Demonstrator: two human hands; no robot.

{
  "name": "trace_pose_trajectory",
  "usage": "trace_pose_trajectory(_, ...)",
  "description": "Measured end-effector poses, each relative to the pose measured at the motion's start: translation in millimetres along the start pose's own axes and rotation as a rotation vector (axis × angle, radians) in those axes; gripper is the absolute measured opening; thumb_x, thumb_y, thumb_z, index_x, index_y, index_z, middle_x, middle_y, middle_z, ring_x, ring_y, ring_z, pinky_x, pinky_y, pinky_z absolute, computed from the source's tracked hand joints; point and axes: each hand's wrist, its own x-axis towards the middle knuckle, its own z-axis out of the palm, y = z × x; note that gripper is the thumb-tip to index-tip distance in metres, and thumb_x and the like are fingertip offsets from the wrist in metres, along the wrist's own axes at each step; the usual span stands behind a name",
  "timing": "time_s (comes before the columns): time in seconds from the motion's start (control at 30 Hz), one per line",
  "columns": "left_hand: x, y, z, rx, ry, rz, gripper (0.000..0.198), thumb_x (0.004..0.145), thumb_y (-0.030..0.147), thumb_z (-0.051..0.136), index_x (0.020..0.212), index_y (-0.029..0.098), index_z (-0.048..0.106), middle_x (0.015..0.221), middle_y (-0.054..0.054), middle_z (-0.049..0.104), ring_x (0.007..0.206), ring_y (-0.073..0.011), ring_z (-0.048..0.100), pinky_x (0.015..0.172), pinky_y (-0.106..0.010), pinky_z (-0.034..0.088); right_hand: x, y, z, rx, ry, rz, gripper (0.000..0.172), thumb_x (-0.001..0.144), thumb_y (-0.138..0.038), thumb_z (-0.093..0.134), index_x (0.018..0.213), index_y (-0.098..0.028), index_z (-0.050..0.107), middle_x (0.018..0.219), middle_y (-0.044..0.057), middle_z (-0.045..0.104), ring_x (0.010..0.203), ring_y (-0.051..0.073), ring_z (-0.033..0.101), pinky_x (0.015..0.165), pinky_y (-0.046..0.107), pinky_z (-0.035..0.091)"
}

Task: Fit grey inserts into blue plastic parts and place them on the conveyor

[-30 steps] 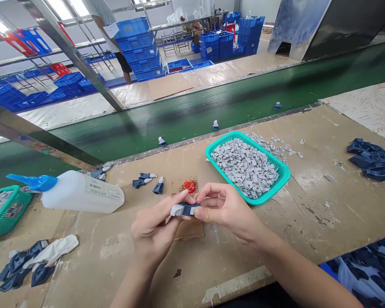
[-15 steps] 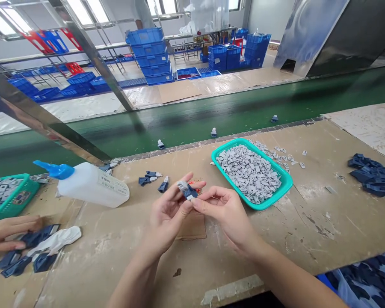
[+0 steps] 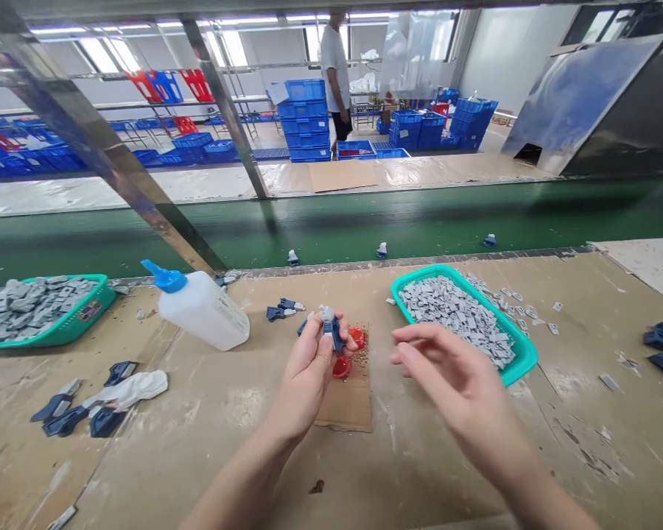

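Your left hand (image 3: 306, 375) is closed in a narrow grip, fingers and thumb wrapped around a small dark-blue piece with a pale grey tag (image 3: 330, 329) at its top end. You hold that piece up over a brown cardboard sheet (image 3: 345, 401) near the middle of the bench (image 3: 287, 471). Your right hand (image 3: 447, 368) is open and holds nothing; its fingers curve loosely and hover over the bench, just short of a teal plastic basket (image 3: 522, 361).

That basket, near the far edge of the bench, is heaped with grey tags (image 3: 453, 316), and more loose tags (image 3: 508, 303) lie scattered beside its far right corner. Two red caps (image 3: 349, 352) sit on the cardboard sheet, just beneath your left hand, among brown specks. To the left of your hands lies a white plastic squeeze bottle (image 3: 203, 311) with a blue nozzle, on its side and tilted. Between the bottle and your left hand lie a few dark-blue pieces (image 3: 281, 311).

At the left edge of the bench, a second teal basket (image 3: 88, 313) holds more grey tags. Nearer you, a white glove (image 3: 132, 389) lies among dark-blue pieces (image 3: 77, 412). Beyond the far edge of the bench runs a green conveyor belt (image 3: 331, 228).
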Motion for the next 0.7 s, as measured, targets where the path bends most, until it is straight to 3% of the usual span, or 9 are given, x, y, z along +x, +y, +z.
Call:
trace_pose_trajectory(0.13,-3,2,-33.4,0.028,-0.004,0.008,0.018,0.090,0.036,0.047,0.101,0.023,0.052,0.087,-0.004,0.046,0.075,-0.0141,0.046,0.073,-0.027,0.043,26,-35,-23,-0.495,-0.125,-0.191,0.021,0.082,-0.041,0.059,0.095,-0.026,0.065,0.096,0.007,0.068,0.082,0.022,0.064,0.065,0.030,0.051)
trace_pose_trajectory(0.23,-7,4,-54.3,-0.047,0.028,-0.018,0.017,0.090,0.033,0.047,0.102,0.023,0.053,0.086,-0.002,0.045,0.074,-0.0131,0.043,0.075,-0.026,0.041,88,-48,-14,-0.829,-0.307,-0.319,0.025,0.084,-0.043,0.055,0.097,-0.026,0.066,0.098,0.006,0.068,0.085,0.024,0.063,0.068,0.033,0.049)
trace_pose_trajectory(0.33,-9,7,-66.0,-0.154,0.066,-0.030,0.016,0.088,0.030,0.051,0.101,0.022,0.056,0.088,-0.002,0.048,0.077,-0.0131,0.048,0.076,-0.026,0.040,173,-37,29,-1.072,-0.435,-0.424,0.034,0.083,-0.043,0.056,0.111,-0.024,0.062,0.100,0.007,0.068,0.086,0.025,0.063,0.074,0.037,0.047)
trace_pose_trajectory(0.47,-10,10,-73.1,-0.271,0.185,-0.058,0.029,0.086,0.028,0.055,0.115,0.021,0.057,0.100,-0.006,0.055,0.088,-0.0171,0.055,0.078,-0.028,0.043,265,-1,116,-1.174,-0.565,-0.499,0.049,0.085,-0.033,0.059,0.131,-0.019,0.048,0.117,0.014,0.060,0.106,0.027,0.057,0.088,0.037,0.043)
trace_pose_trajectory(0.6,-7,4,-81.1,-0.358,0.275,-0.037,0.040,0.081,0.029,0.063,0.120,0.022,0.057,0.105,-0.007,0.057,0.093,-0.0195,0.058,0.087,-0.033,0.044,299,31,197,-1.188,-0.610,-0.551,0.049,0.087,-0.040,0.057,0.131,-0.022,0.047,0.118,0.013,0.059,0.107,0.024,0.057,0.089,0.036,0.044)
trace_pose_trajectory(0.7,-5,-1,-86.5,-0.378,0.304,-0.001,0.042,0.079,0.030,0.065,0.120,0.024,0.058,0.106,-0.006,0.058,0.095,-0.0195,0.059,0.090,-0.034,0.044,305,47,227,-1.190,-0.654,-0.565,0.034,0.090,-0.038,0.053,0.118,-0.019,0.056,0.114,0.009,0.060,0.100,0.021,0.059,0.086,0.040,0.048)
